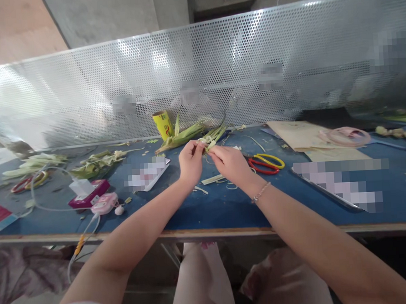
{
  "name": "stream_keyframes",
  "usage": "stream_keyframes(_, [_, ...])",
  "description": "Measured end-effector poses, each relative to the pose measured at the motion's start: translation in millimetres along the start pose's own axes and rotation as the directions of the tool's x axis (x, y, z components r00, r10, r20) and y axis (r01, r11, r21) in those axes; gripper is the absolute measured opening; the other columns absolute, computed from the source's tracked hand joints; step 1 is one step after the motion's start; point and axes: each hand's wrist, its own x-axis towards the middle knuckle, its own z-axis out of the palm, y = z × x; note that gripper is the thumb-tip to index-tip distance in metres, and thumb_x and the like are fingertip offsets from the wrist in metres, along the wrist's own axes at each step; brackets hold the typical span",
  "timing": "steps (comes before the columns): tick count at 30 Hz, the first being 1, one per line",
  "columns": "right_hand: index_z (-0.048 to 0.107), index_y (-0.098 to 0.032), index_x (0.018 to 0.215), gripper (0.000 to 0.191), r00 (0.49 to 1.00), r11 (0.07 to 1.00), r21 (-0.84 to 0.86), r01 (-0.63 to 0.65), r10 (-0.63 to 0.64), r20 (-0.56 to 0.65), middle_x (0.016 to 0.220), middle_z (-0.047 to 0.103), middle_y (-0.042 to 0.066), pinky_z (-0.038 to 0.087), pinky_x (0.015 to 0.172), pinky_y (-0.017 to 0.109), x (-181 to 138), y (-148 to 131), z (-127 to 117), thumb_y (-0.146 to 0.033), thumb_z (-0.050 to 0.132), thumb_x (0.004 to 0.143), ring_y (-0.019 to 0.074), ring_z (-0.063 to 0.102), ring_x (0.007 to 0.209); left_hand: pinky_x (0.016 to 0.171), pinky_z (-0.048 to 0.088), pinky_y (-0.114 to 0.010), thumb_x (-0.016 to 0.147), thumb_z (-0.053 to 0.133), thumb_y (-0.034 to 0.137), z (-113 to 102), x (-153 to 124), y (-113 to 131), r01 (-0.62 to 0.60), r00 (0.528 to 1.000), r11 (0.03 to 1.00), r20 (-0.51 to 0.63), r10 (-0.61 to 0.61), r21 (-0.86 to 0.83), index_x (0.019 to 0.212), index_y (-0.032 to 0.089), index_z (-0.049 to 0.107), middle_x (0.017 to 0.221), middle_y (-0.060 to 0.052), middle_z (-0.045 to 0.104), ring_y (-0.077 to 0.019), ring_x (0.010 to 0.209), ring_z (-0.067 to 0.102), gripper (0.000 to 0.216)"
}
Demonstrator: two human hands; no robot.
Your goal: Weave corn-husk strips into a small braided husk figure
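My left hand [191,161] and my right hand [232,164] meet above the blue tabletop, nearly touching. Both have their fingertips pinched on narrow pale green husk strips [216,134] that fan out beyond the fingers. The exact spot of the grip is partly hidden by the fingers. A larger green husk [185,137], like that of corn, lies just behind my left hand. Beside my right hand rest scissors [266,162] with one red and one yellow handle. Cut strip pieces [213,179] are scattered below the hands.
A yellow tube [162,125] stands before a perforated metal screen [171,67]. Phones lie at left [153,172] and right [330,186]. A purple power strip [101,188] with cables, more husks [96,164], and other scissors [21,185] are leftward; brown card [287,136] lies right.
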Motion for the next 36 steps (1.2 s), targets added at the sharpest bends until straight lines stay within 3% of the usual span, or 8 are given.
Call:
stream_keyframes(13, [0.054, -0.017, 0.083, 0.022, 0.987, 0.993, 0.017, -0.116, 0.114, 0.111, 0.07, 0.059, 0.006, 0.029, 0.058, 0.027, 2, -4, 0, -0.024, 0.034, 0.092, 0.0166, 0.052, 0.062, 0.059, 0.042, -0.022, 0.083, 0.052, 0.026, 1, 3, -5, 0.076, 0.997, 0.982, 0.031, -0.072, -0.173, 0.067, 0.015, 0.052, 0.059, 0.003, 0.05, -0.007, 0.057, 0.049, 0.019])
stream_keyframes(27, [0.054, -0.019, 0.085, 0.021, 0.966, 0.969, 0.159, -0.189, 0.155, 0.205, 0.061, 0.051, 0.001, 0.028, 0.055, 0.025, 4, -2, -1, -0.026, 0.035, 0.09, 0.0141, 0.045, 0.054, 0.053, 0.036, -0.02, 0.084, 0.05, 0.027, 2, 5, -17, 0.114, 0.993, 0.976, 0.017, -0.113, -0.185, 0.063, 0.016, 0.048, 0.054, 0.004, 0.046, -0.0059, 0.051, 0.042, 0.024])
stream_keyframes(31, [0.053, -0.019, 0.083, 0.021, 0.971, 0.958, 0.189, -0.215, 0.189, 0.149, 0.06, 0.051, 0.0, 0.03, 0.055, 0.025, 4, -2, 0, -0.028, 0.036, 0.09, 0.0138, 0.046, 0.053, 0.055, 0.04, -0.02, 0.082, 0.054, 0.033, 4, 8, -18, 0.146, 0.989, 0.949, 0.034, -0.142, -0.28, 0.063, 0.016, 0.049, 0.055, 0.003, 0.048, -0.0056, 0.052, 0.045, 0.026])
stream_keyframes(36, [0.05, -0.019, 0.091, 0.015, 0.957, 0.944, 0.158, -0.289, 0.286, 0.041, 0.065, 0.054, 0.002, 0.031, 0.056, 0.026, 3, 2, 8, -0.029, 0.038, 0.089, 0.0162, 0.051, 0.057, 0.068, 0.048, -0.025, 0.074, 0.063, 0.028, 7, 7, -16, 0.23, 0.968, 0.89, 0.185, -0.169, -0.393, 0.077, 0.015, 0.058, 0.072, 0.0, 0.06, -0.0081, 0.065, 0.057, 0.014])
